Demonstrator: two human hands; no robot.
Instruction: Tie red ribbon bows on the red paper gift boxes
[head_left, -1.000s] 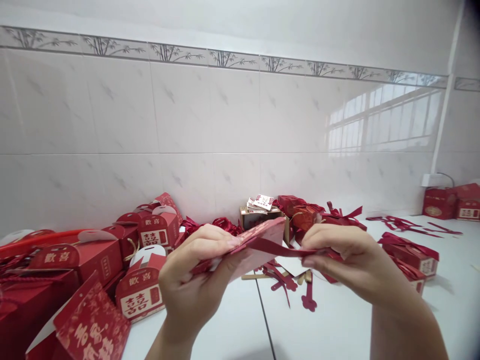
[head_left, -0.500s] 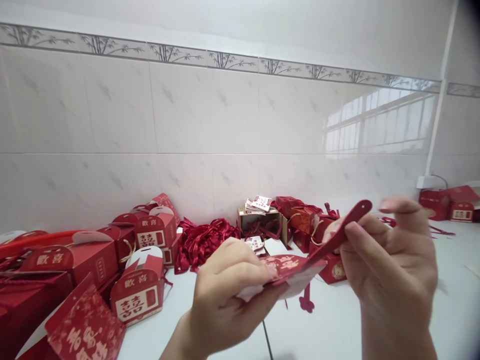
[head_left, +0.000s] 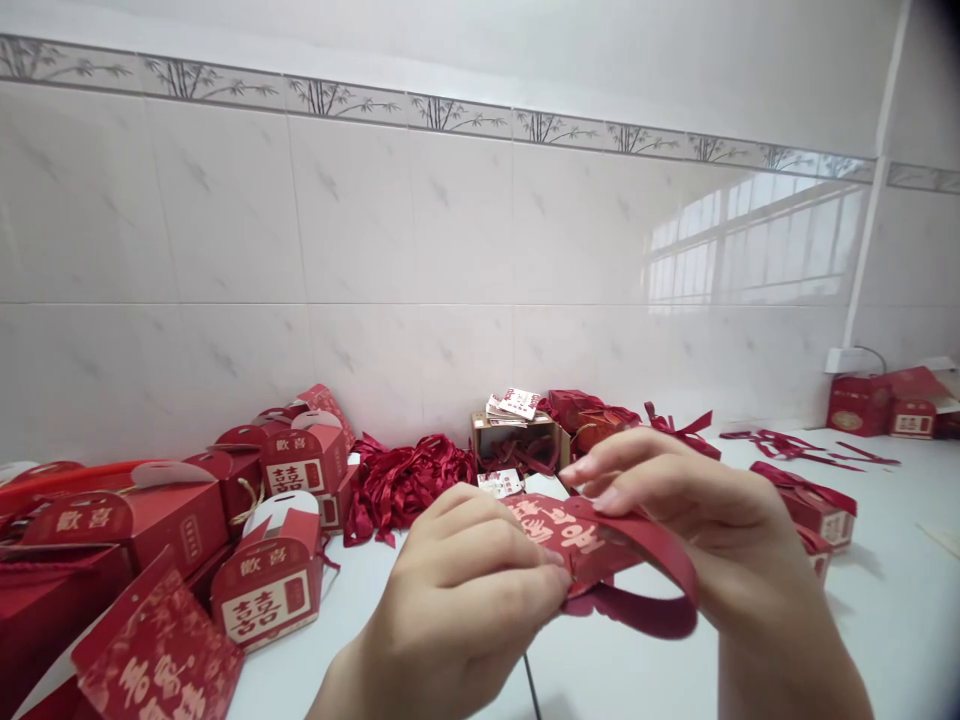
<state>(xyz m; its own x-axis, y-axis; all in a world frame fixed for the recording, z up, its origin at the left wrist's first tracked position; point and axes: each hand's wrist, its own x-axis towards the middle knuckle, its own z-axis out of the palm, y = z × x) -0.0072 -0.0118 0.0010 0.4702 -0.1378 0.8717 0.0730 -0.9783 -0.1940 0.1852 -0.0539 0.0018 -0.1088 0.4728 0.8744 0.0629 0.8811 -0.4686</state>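
Note:
My left hand (head_left: 465, 580) is closed on a red printed paper piece (head_left: 559, 535) with pale characters, held above the white table. A red strap (head_left: 679, 590) bends in a loop off its right side. My right hand (head_left: 697, 510) is closed around the upper part of this strap, its fingertips at the top edge of the paper piece. Part of the piece is hidden behind my left fingers.
Red boxes (head_left: 266, 595) crowd the left side, with a red printed card (head_left: 161, 650) in front. A ribbon heap (head_left: 412, 480) lies by the wall beside an open carton (head_left: 517, 445) topped with tags. More boxes (head_left: 806, 500) and loose ribbons (head_left: 795, 445) are at right.
My right hand has moved left and the strap, earlier sticking out straight to the upper right, is now bent into a loop. The printed face of the paper piece shows more.

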